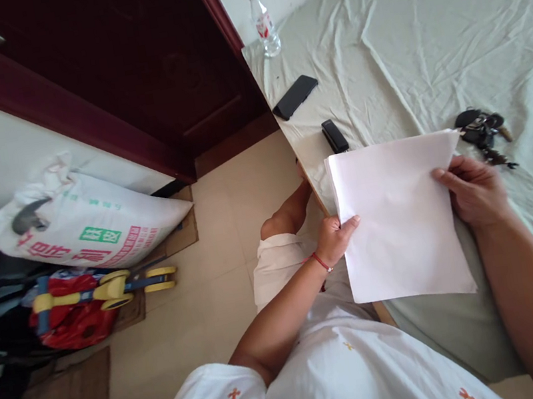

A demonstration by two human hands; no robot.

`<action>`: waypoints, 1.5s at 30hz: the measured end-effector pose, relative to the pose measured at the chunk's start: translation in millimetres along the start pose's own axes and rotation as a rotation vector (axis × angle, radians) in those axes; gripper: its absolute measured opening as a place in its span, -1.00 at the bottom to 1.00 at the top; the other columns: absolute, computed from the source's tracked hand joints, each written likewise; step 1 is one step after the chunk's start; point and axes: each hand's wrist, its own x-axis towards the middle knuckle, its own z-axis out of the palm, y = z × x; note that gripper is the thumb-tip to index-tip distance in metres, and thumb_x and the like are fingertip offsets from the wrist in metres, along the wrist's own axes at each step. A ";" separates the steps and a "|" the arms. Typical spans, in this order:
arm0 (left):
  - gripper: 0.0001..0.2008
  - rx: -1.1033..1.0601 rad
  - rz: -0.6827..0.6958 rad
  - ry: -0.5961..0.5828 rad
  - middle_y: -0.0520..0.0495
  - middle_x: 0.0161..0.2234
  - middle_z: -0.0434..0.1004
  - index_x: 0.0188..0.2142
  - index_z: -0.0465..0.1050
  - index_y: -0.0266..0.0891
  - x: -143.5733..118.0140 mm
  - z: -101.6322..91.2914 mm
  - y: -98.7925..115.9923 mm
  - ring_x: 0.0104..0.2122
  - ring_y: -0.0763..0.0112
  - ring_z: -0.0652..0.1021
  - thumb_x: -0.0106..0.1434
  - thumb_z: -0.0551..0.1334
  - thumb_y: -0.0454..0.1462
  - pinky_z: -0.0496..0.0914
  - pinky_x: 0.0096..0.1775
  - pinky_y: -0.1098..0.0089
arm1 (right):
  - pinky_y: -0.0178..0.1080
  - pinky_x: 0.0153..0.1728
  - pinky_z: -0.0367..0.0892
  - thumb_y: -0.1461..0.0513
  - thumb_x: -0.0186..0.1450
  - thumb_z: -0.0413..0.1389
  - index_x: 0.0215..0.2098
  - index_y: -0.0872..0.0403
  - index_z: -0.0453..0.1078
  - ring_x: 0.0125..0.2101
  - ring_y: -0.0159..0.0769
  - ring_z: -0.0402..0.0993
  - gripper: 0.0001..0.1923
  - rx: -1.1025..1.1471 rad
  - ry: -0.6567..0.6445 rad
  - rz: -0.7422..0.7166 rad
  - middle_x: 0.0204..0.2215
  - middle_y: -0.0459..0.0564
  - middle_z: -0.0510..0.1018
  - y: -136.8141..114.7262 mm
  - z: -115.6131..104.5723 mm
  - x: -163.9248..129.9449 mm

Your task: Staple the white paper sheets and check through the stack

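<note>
"What are the fingers doing?"
"The left hand point(337, 239) pinches the white paper point(399, 222) on its left side, thumb on top. The right hand point(478, 193) pinches the other side, up near the corner, thumb on top too."
"Just one sheet?"
"No, a few. Edges poke out on the left."
"Where is it?"
"In front of the white shirt point(335, 377), over the table's edge. I can't tell if it touches the pale cloth point(426, 59)."
"What's near it?"
"What looks like a black stapler point(335, 136) is just past the top left corner. A bunch of keys point(483, 130) lies by the top right corner."
"And farther off?"
"A flat black phone point(295, 97), then a clear bottle point(265, 27) standing by the wall."
"And on the floor?"
"Far left, a big white sack point(97, 216) and a yellow and blue toy bike point(109, 290)."
</note>
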 end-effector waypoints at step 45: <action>-0.59 -0.143 0.259 0.090 0.04 -0.24 0.54 0.00 0.30 -0.12 5.2 7.8 -25.2 -0.22 0.40 0.53 0.26 0.28 -0.02 0.36 -0.05 0.36 | -0.22 -0.37 0.38 0.14 0.06 0.36 -0.16 0.00 0.59 -0.44 -0.32 0.46 -0.64 0.118 0.095 0.017 -0.31 -0.02 0.65 4.4 -2.2 0.6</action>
